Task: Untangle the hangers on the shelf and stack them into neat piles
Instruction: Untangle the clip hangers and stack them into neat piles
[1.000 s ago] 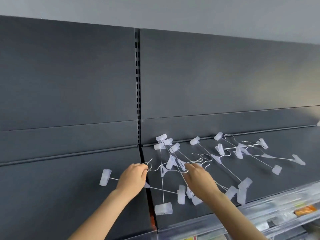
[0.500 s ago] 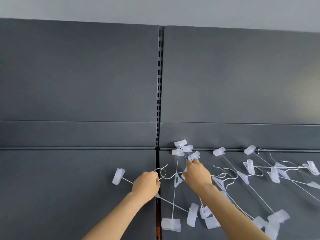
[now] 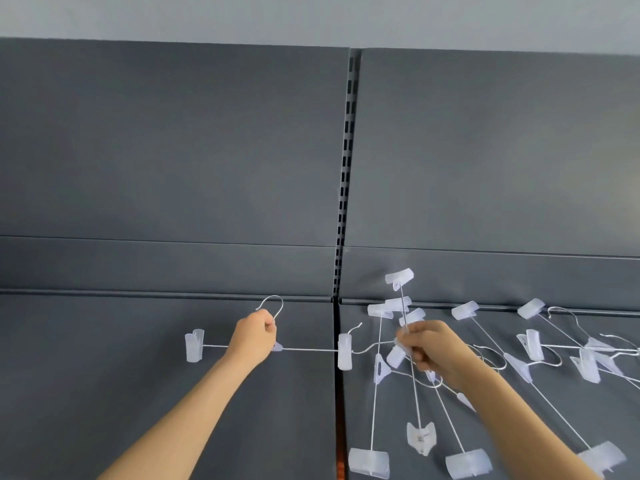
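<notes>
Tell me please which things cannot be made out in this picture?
Head view only:
1. Where the wires of the tangled hangers cross: covered by the right hand.
2. The neck of the separated hanger: hidden inside the left hand.
3. The hangers at the right edge: cut off by the frame.

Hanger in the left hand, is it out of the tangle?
Cannot tell. The hanger sits left of the pile, but its right clip overlaps another hook.

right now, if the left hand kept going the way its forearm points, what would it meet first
Probably the grey back panel, just left of the slotted upright. The left hand grips only its own hanger, and nothing else crosses that line; depth is unclear.
</notes>
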